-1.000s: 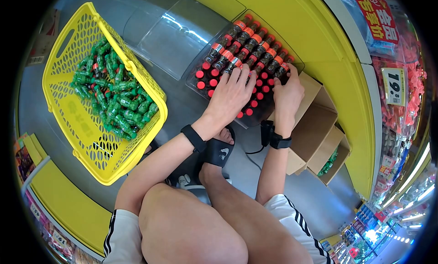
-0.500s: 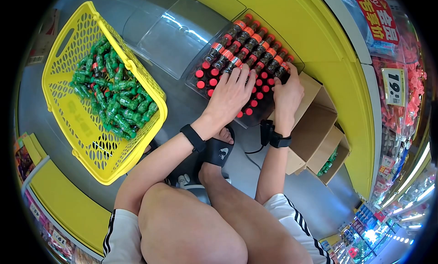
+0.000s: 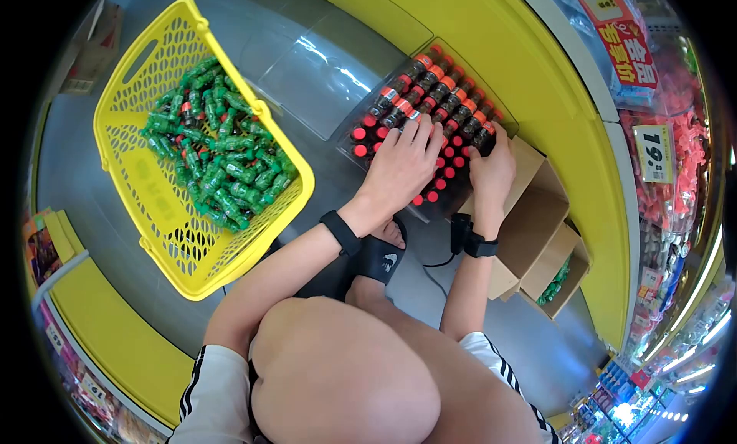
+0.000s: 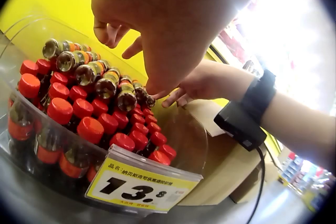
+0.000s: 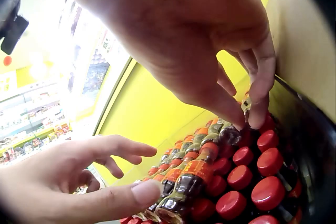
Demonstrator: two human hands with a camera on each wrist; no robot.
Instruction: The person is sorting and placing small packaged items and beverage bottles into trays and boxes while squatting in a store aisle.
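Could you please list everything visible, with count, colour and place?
Clear plastic bin: at least one, transparent, centre
Small red-capped bottles: many, dark, mostly in bin
Perforated plastic basket: one, yellow, left
Small green bottles: many, green, in basket
Open cardboard cartons: at least two, brown, right
Printed price cards: several, yellow-white, bin and shelves
Shelf goods: uncountable, mixed, edges
Wrist straps: two, black, forearms
Left hand: one, bare, over red-capped bottles
Right hand: one, bare, bin's right side

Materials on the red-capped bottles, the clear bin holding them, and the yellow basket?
Red-capped bottles: see-through, shiny; plastic or glass, can't tell.
Clear bin: likely acrylic or similar plastic, glossy; bottles show through its wall.
Yellow basket: probably molded plastic, smooth, faint sheen; regular holes.
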